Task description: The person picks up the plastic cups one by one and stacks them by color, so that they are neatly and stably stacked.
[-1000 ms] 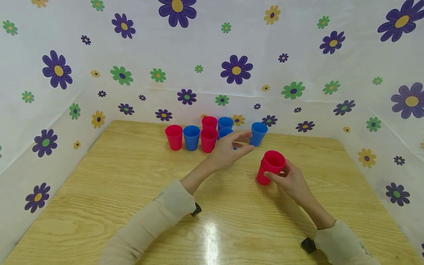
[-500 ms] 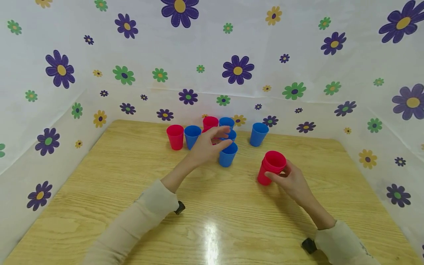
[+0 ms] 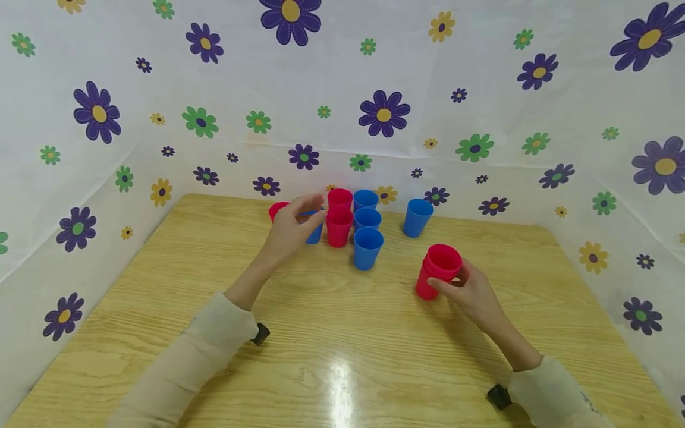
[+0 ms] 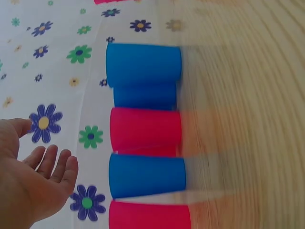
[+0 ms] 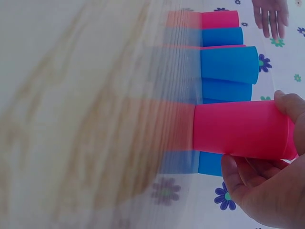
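My right hand [image 3: 473, 291] grips a stack of nested red cups [image 3: 430, 278] standing upright on the table, thumb on the near side. In the right wrist view, thumb and fingers lie on either side of the stack near its rim. My left hand [image 3: 283, 238], fingers spread and slightly bent, is in front of the leftmost red cup [image 3: 277, 209] and a blue cup [image 3: 314, 232], partly hiding both. The left wrist view shows that hand [image 4: 40, 186] apart from the cups and holding nothing. Right of it stands a red cup [image 3: 339, 229], then a front blue cup [image 3: 367, 252].
Behind these stand another red cup [image 3: 339, 196] and two more blue cups, the middle one [image 3: 367, 219] and the rear one [image 3: 366, 199]. A separate blue cup [image 3: 417, 218] is at the back right. A flowered white sheet [image 3: 321, 137] borders the wooden table [image 3: 321, 333].
My left hand has moved left along the row of cups, uncovering the front blue cup and then the red cup beside it. My right hand and the red stack have stayed in place.
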A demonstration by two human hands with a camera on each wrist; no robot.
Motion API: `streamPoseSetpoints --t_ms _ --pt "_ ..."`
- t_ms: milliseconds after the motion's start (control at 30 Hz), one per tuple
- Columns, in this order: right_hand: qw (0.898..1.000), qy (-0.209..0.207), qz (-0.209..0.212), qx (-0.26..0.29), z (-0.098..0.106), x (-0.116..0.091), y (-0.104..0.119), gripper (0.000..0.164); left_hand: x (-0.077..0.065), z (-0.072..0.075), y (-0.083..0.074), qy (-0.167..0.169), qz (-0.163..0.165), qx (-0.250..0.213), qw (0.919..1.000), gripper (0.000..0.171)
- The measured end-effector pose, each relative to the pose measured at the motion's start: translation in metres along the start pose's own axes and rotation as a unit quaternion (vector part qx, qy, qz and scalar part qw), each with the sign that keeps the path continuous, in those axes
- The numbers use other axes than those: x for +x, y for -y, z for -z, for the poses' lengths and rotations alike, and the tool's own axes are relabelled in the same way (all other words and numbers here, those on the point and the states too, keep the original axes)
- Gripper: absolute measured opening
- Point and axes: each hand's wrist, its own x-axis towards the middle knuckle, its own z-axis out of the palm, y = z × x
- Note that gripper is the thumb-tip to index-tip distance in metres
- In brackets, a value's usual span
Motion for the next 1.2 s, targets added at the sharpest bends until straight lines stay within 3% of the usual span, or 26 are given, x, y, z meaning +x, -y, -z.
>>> streamPoseSetpoints --t_ms 367,567,833,1000,1200 --pt "1.000 -0.001 0.000 -0.005 0.000 0.000 0.000 0.059 -0.003 0.047 0.020 -0.075 0.019 0.028 0.9966 0.045" --pt "1.000 0.001 0.003 -0.004 0.000 0.000 0.001 0.059 -0.002 0.066 0.034 -0.101 0.039 0.037 0.9934 0.053" --pt "1.000 -0.001 -0.001 -0.007 0.001 0.000 0.002 0.059 0.001 0.078 0.046 -0.059 0.099 0.051 0.9920 0.070" --pt "1.000 -0.001 -0.002 -0.003 0.001 0.000 0.001 0.059 0.006 0.077 0.058 -0.016 0.140 0.074 0.9872 0.077" --pt "1.000 -0.003 -0.007 -0.002 0.001 0.000 0.001 0.060 0.012 0.073 0.069 0.020 0.173 0.070 0.9822 0.086"
